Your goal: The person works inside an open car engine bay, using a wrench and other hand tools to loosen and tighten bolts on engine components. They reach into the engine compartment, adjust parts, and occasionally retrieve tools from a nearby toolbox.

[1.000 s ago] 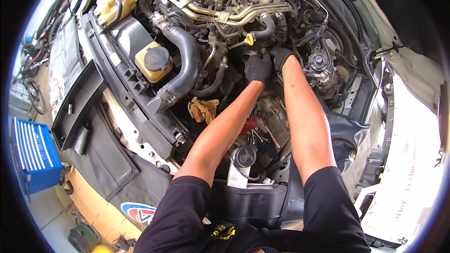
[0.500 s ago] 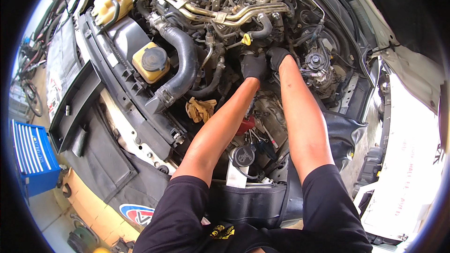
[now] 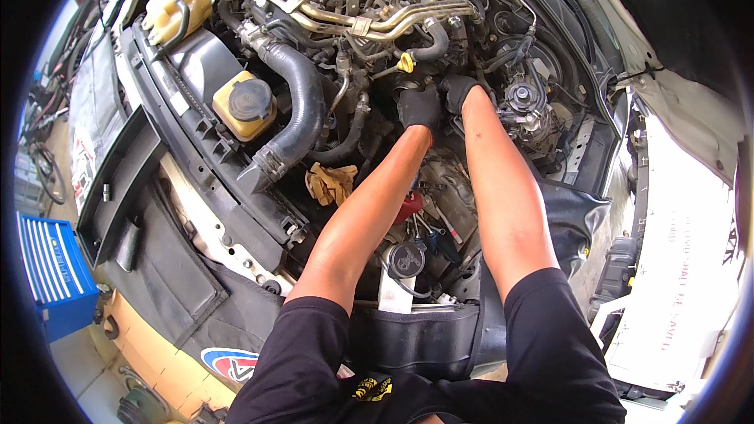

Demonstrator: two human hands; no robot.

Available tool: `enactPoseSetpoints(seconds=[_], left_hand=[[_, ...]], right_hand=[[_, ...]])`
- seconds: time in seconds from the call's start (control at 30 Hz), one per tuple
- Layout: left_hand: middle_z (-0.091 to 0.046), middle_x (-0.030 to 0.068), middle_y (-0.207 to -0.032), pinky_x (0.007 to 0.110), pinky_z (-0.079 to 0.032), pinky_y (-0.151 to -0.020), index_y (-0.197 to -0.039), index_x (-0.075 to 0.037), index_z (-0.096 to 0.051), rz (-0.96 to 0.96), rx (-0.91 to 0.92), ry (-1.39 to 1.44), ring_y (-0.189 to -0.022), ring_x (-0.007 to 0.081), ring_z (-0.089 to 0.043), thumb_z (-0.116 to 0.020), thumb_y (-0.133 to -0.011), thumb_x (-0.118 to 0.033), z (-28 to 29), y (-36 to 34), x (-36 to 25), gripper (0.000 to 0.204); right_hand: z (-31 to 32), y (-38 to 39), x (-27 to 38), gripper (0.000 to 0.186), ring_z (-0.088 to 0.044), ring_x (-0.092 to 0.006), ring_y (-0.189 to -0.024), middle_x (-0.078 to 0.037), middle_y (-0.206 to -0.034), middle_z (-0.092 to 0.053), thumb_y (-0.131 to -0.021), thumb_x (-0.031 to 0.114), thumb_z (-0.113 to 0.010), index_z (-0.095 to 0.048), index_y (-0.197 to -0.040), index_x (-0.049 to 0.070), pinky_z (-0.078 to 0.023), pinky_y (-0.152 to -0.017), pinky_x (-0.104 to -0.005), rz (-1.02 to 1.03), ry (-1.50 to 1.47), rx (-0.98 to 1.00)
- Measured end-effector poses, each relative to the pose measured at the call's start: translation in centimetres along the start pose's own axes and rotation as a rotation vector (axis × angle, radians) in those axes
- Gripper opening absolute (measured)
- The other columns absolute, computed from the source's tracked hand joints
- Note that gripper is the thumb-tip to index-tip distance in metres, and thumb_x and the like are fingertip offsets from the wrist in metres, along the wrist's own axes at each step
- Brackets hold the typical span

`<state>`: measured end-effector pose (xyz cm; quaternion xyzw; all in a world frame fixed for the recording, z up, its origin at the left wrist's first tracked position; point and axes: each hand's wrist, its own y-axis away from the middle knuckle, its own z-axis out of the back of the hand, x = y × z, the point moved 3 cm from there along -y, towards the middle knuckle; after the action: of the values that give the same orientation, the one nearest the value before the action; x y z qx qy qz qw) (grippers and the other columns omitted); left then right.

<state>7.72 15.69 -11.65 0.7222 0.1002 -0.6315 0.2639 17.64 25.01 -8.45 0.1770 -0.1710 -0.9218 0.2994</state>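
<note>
Both my hands wear black gloves and reach deep into the engine bay, close beside each other. My left hand [image 3: 419,107] is closed against a dark part just below the yellow dipstick handle [image 3: 405,63]; what its fingers grip is hidden. To its right, my right hand [image 3: 461,94] is curled closed beneath a black curved hose [image 3: 433,43], and whatever it holds is out of sight. The engine [image 3: 353,4], with bent metal pipes [image 3: 361,27] across its top, lies beyond my hands.
A thick black hose [image 3: 302,102] and a yellowish reservoir [image 3: 245,107] lie left. Crumpled brown gloves [image 3: 330,184], several hand tools [image 3: 430,224] and a black-capped reservoir [image 3: 406,260] are near my forearms. A blue tool cabinet [image 3: 56,271] stands far left.
The whole view has shifted slightly, so the engine and my hands sit a little further left. Both hands stay closed at the same spot among the engine parts.
</note>
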Motion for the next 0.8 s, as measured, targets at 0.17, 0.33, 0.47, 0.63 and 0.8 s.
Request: enactPoseSetpoints(seconds=[0.17,0.33,0.47,0.63,0.8], left_hand=[[-0.071,0.0215,-0.099,0.044,-0.051,-0.077,-0.096,-0.001,-0.071,-0.022,-0.049,-0.01,-0.094,0.0382,-0.068,-0.063,-0.084,-0.03,0.2,-0.3,-0.1,0.033],[-0.07,0.023,-0.099,0.046,-0.051,-0.08,-0.097,-0.002,-0.072,-0.01,-0.015,-0.148,-0.096,0.0406,-0.066,-0.062,-0.086,-0.036,0.2,0.1,-0.2,0.037],[-0.069,0.0232,-0.096,0.048,-0.051,-0.078,-0.093,-0.001,-0.072,-0.071,-0.083,-0.143,-0.092,0.0421,-0.066,-0.064,-0.081,-0.032,0.5,0.7,-0.7,0.034],[-0.068,0.0253,-0.09,0.05,-0.051,-0.077,-0.089,0.001,-0.072,-0.107,-0.088,-0.226,-0.087,0.0426,-0.067,-0.064,-0.08,-0.031,0.4,2.1,-1.2,0.034],[-0.067,0.0271,-0.087,0.051,-0.051,-0.077,-0.088,0.001,-0.072,-0.127,-0.124,-0.263,-0.084,0.0436,-0.066,-0.061,-0.083,-0.033,0.7,1.5,-0.7,0.037]], right_hand=[[0.2,-0.2,0.6,0.028,-0.066,-0.0334,-0.105,-0.016,-0.112,-0.07,-0.075,0.018,-0.066,-0.075,-0.1,0.01,-0.052,-0.091,-0.0407,0.014,0.076,0.026],[0.0,-0.3,0.0,0.032,-0.065,-0.0322,-0.107,-0.015,-0.118,-0.068,-0.078,0.02,-0.064,-0.073,-0.107,0.01,-0.051,-0.093,-0.0407,-0.015,0.067,0.126],[0.4,-0.3,0.9,0.031,-0.065,-0.034,-0.105,-0.016,-0.114,-0.069,-0.077,0.015,-0.062,-0.072,-0.106,0.009,-0.052,-0.091,-0.0413,0.013,0.133,0.107],[-1.6,-0.7,-0.3,0.026,-0.066,-0.0383,-0.098,-0.02,-0.104,-0.069,-0.072,0.01,-0.063,-0.072,-0.096,0.007,-0.054,-0.085,-0.0427,0.046,0.101,-0.09],[-1.4,0.0,-0.2,0.027,-0.063,-0.0376,-0.107,-0.022,-0.113,-0.066,-0.08,0.009,-0.06,-0.07,-0.105,0.007,-0.052,-0.089,-0.0423,0.034,-0.088,-0.291]])
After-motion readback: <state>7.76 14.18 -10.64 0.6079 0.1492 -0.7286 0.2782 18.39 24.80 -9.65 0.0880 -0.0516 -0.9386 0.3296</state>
